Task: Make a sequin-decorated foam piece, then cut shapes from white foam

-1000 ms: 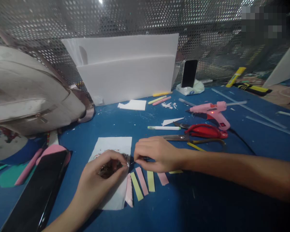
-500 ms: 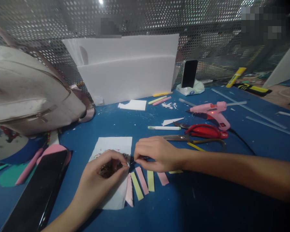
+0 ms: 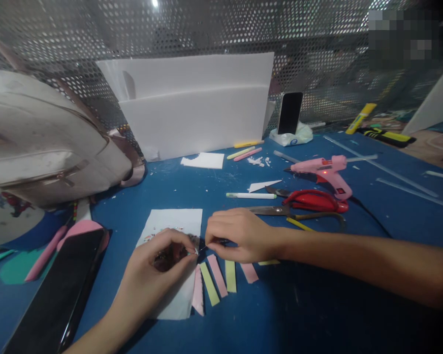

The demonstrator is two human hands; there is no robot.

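Note:
My left hand (image 3: 157,273) is closed in a pinch over a white paper sheet (image 3: 170,307); a tiny pale thing shows at its fingertips, too small to name. Facing it, my right hand (image 3: 239,235) is closed too, and a thin dark rod (image 3: 203,248) reaches from its fingertips toward the left ones. Small colourful bits (image 3: 157,230) lie on the sheet, partly hidden by the left hand. Just below the hands are a pink strip with a wavy edge (image 3: 198,292), a yellow strip (image 3: 209,284), and several other pink and yellow strips (image 3: 217,275).
Scissors (image 3: 269,210), red-handled pliers (image 3: 313,200) and a pink glue gun (image 3: 323,169) with its light on lie beyond my right hand. A black phone (image 3: 59,295) is at left, near a pale backpack (image 3: 55,142). White boards (image 3: 195,118) stand behind.
Both hands keep almost the same place and pinch. The fingertips shift only slightly; nothing else visibly moves on the table.

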